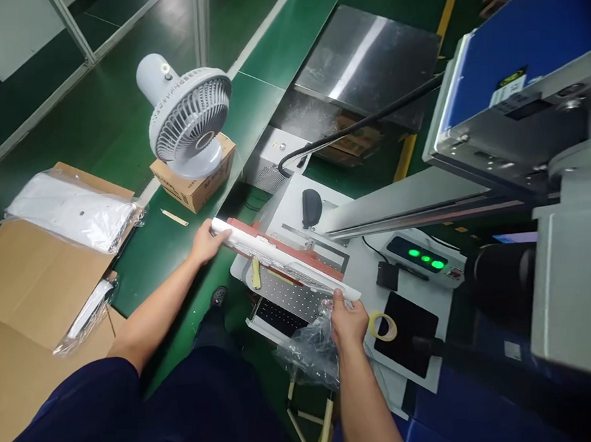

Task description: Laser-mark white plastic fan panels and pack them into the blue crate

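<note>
A long white plastic panel point(282, 256) is held up between both of my hands, tilted, over the machine's perforated metal bed point(300, 301). My left hand point(208, 243) grips its far left end, thumb on top. At the near right end my right hand point(349, 316) is closed round the panel's edge. Behind the panel shows a reddish-brown fixture block point(323, 264), partly hidden by it. Crumpled clear plastic film point(311, 350) hangs beside my right hand, and a strip of yellow tape point(256, 274) sticks out below the panel.
A tape roll point(383, 326) lies on a black pad point(408, 347), near a control box with green lights point(425, 260). The blue machine head point(530, 53) overhangs the right. A white fan point(192, 120) stands on a carton point(193, 180); wrapped white panels point(74, 208) lie on cardboard at left.
</note>
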`<state>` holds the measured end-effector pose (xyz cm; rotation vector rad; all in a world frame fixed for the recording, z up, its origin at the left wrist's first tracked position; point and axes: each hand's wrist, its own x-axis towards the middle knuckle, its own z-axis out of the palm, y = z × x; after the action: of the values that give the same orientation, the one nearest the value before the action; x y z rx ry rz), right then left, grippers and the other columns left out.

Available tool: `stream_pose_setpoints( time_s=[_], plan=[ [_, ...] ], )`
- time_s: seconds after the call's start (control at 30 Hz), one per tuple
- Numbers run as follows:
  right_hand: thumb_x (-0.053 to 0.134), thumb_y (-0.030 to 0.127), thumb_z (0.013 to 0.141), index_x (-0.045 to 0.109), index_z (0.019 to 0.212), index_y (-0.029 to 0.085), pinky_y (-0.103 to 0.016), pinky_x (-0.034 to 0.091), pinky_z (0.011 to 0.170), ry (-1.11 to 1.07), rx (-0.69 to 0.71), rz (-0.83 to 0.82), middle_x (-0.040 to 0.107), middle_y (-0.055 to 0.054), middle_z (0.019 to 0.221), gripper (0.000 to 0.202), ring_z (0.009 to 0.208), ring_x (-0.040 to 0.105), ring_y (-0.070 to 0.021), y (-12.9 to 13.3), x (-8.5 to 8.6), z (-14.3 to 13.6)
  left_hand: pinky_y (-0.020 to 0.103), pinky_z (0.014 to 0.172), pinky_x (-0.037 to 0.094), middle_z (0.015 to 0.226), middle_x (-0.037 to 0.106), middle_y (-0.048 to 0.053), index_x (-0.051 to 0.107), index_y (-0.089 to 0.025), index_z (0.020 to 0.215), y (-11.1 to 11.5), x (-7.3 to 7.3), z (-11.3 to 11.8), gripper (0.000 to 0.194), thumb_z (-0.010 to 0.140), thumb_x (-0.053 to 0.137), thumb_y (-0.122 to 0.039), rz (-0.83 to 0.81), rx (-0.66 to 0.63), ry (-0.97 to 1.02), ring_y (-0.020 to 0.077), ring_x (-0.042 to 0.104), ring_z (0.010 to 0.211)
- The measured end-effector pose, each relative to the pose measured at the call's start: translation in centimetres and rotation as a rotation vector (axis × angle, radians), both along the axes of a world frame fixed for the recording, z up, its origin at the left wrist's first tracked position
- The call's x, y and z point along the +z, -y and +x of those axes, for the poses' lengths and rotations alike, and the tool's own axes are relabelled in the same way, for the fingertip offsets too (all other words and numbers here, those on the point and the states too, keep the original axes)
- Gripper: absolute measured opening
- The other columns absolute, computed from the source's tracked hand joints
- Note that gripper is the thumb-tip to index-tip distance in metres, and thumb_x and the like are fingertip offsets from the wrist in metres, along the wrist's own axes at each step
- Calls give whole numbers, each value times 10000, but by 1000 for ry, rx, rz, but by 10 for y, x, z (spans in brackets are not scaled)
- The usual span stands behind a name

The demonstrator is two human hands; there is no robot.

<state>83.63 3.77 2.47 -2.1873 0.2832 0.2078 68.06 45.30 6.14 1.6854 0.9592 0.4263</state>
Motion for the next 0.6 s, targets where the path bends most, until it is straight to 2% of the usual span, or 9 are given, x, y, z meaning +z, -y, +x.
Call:
stream_pose_setpoints(
  time_s=[0.1, 0.2, 0.27, 0.43, 0.6],
  plan=[
    [846, 911, 606, 764, 1038, 151, -347, 610, 638, -18, -83, 112, 825, -148, 949, 878, 759, 777, -284, -10, 7, 4, 312, 789, 495, 957, 741, 15, 679, -216, 1021, -1, -4, -2, 351, 845, 862, -457, -70, 15, 90, 207, 660, 844],
    [905, 915, 501, 735, 1029, 162, -330, 624, 608, -53, -159, 300, 810, -114, 963, 936, 696, 743, -230, -18, 8, 2, 303, 742, 471, 889, 705, 0, 665, -219, 984, -1, -2, 0, 330, 832, 866, -432, -24, 27, 64, 204, 635, 805],
    [932, 906, 460, 721, 1008, 169, -315, 633, 607, -55, -194, 351, 803, -97, 964, 943, 688, 735, -208, -22, 7, 0, 303, 720, 452, 851, 681, -8, 656, -220, 967, -2, 0, 2, 336, 820, 873, -430, 5, 30, 34, 199, 610, 769],
    [957, 864, 482, 707, 1026, 171, -293, 614, 571, -37, -198, 345, 795, -87, 942, 917, 659, 732, -197, -25, 8, -1, 318, 788, 497, 924, 730, 18, 671, -211, 978, -5, -4, 2, 359, 807, 878, -449, -89, 22, 114, 210, 659, 832],
    [948, 818, 543, 701, 1032, 164, -305, 617, 592, -81, -171, 331, 795, -102, 926, 853, 690, 738, -210, -28, 13, 3, 303, 737, 486, 893, 722, 18, 670, -204, 977, -7, -5, 1, 433, 768, 915, -493, -143, 40, 89, 198, 635, 790]
  ],
)
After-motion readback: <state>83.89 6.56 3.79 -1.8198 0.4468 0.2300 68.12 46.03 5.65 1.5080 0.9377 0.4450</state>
